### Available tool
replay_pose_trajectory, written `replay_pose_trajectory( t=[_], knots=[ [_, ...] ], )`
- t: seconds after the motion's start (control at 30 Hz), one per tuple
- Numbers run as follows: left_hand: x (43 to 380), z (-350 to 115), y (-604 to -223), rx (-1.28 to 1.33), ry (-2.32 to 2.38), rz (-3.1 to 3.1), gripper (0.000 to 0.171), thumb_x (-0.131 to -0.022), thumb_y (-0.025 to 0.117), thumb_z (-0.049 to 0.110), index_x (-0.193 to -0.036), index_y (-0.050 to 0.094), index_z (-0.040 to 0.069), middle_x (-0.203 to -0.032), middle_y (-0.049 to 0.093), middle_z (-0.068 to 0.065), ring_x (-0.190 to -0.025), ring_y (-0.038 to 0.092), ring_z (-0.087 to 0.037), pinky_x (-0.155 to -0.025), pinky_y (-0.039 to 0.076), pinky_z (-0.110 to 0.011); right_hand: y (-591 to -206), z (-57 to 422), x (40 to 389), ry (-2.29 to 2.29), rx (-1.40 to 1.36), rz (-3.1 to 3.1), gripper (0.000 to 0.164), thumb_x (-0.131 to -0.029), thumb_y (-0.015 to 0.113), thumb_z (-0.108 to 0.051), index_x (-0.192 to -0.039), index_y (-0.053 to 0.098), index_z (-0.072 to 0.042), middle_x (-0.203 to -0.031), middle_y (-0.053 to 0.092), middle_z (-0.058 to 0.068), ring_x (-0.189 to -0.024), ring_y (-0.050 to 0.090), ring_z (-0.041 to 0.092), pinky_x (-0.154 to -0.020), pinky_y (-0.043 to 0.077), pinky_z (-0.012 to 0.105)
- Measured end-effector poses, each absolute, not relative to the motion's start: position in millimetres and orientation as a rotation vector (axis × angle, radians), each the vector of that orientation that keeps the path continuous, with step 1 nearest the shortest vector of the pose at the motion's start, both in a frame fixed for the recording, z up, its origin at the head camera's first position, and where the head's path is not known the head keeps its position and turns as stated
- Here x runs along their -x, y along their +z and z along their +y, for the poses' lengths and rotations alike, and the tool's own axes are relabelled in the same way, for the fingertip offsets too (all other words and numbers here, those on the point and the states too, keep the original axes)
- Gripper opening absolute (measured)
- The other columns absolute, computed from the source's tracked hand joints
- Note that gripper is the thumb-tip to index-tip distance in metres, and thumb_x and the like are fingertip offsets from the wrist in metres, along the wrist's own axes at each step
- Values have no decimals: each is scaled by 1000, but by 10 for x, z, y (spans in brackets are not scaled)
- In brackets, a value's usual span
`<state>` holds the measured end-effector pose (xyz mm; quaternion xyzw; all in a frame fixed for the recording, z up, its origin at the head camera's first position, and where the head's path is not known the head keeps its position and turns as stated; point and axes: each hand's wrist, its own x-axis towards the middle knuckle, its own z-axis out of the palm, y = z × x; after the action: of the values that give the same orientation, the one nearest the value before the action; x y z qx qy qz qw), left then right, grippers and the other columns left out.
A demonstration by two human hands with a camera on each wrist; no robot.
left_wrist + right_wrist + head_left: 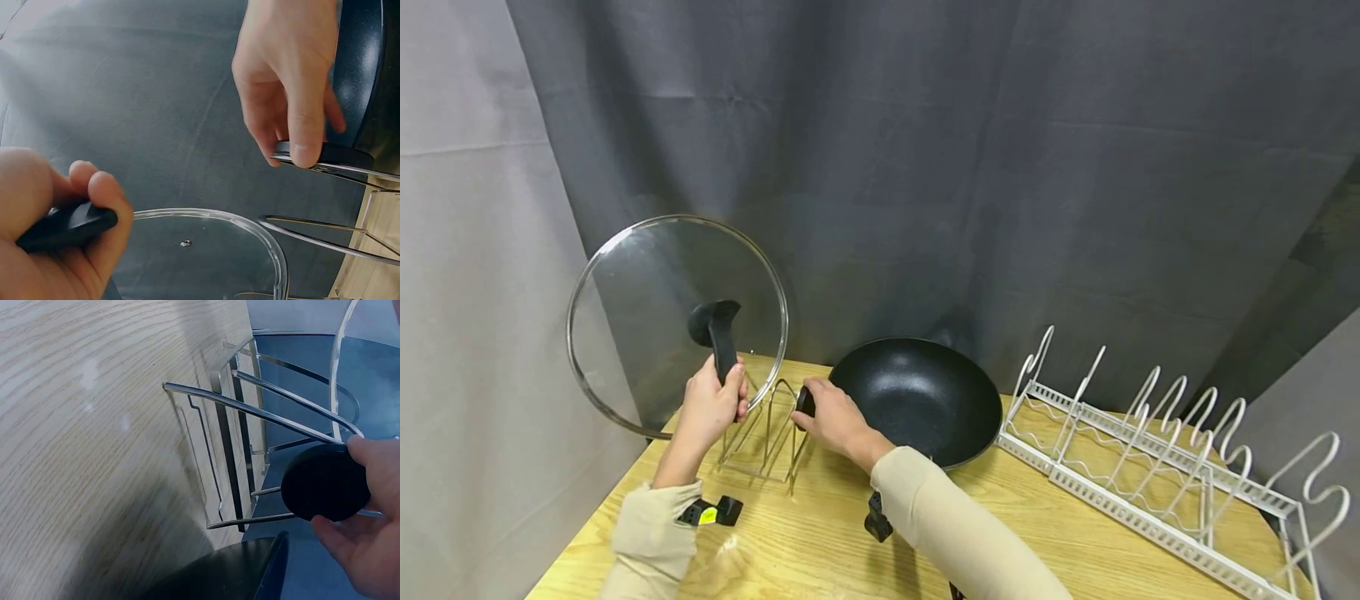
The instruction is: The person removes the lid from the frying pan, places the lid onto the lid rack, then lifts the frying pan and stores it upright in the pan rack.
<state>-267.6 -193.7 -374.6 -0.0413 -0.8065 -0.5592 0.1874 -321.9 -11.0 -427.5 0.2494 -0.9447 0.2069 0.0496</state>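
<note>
My left hand [711, 404] grips the black handle [722, 337] of a large clear glass lid [647, 275] with a metal rim. The lid stands nearly upright in the air, its lower right edge in front of a small metal wire rack [250, 411]. My right hand [838, 421] pinches a black round knob [325, 482] at the rack's right end, thumb and fingers on its edge. Whether the knob is fixed to the wire cannot be told. Just right of the rack sits a black wok [917, 392], partly hidden by my right hand and forearm.
A long white rack [1135, 517] with several upright wire dividers stands on the right of the wooden table [805, 550]. Dark grey curtain [925, 167] hangs close behind the table, and lighter cloth [467, 292] hangs on the left.
</note>
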Motion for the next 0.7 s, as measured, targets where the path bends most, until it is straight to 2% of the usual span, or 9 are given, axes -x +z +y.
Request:
replay_pose_trajectory(
  t=[0.27,0.43,0.7],
  knots=[
    [2693,-1912,-3813,121,-1590,-2323,16,-101,44,15,-108,47,0,-73,55,-24,-43,54,-18,-42,51,-36,-4275,-31,3215,625,-750,-2873,60,-91,61,-43,-137,46,-8,-138,48,9,-123,48,25,-100,42,38],
    [2692,-1905,-3860,147,-1582,-2392,18,-101,43,15,-104,46,-2,-69,54,-18,-43,54,-17,-42,50,-34,-4290,-11,3225,655,-747,-2867,61,-89,63,-43,-136,48,-7,-137,50,9,-122,49,25,-99,42,38],
    [2693,-1877,-3931,154,-1697,-2422,17,-102,41,15,-109,44,-1,-66,50,-12,-43,50,-15,-40,48,-32,-4333,8,3249,730,-746,-2842,63,-87,65,-44,-136,49,-8,-136,50,9,-123,49,25,-99,42,37]
  ],
)
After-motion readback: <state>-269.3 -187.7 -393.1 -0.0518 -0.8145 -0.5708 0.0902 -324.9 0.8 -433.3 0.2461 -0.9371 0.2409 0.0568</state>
